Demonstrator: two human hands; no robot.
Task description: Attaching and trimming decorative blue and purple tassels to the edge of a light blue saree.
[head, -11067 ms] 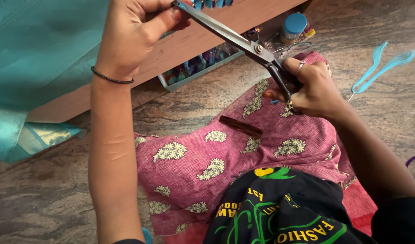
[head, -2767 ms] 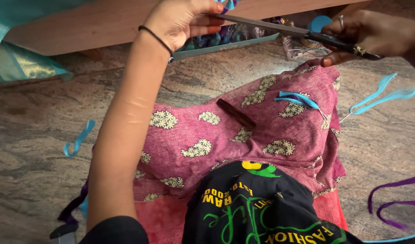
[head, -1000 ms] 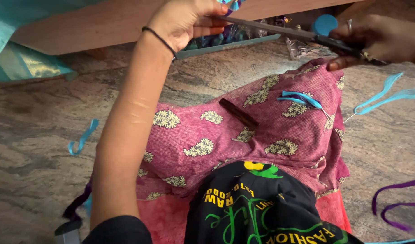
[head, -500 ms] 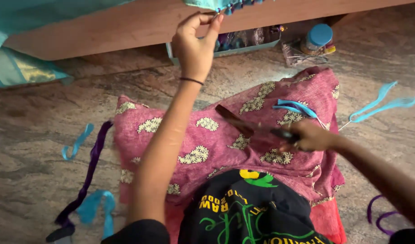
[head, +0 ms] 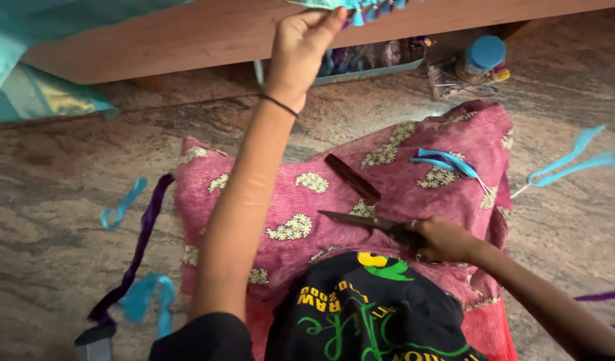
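Note:
My left hand [head: 299, 50] is raised to the wooden edge [head: 187, 37] above, pinching the fringed hem of a teal cloth [head: 361, 7]. My right hand [head: 444, 241] rests low on the pink patterned cushion [head: 307, 194] in my lap, shut on the handles of large dark scissors [head: 361, 222]. The scissor blades are closed and point left across the cushion. A dark brown comb-like piece [head: 352, 178] lies on the cushion just above the blades. A small bundle of blue ribbon [head: 444, 160] sits on the cushion's right side.
Blue ribbon scraps [head: 575, 157] and a purple ribbon [head: 137, 257] lie on the stone floor [head: 66, 194]. A tray of thread [head: 374, 63] and a blue-lidded jar [head: 481, 57] stand under the wooden edge. Teal fabric [head: 40, 93] hangs at the left.
My right hand has brought the scissors down from the raised cloth edge to the cushion in my lap. My left hand still holds the teal hem up high.

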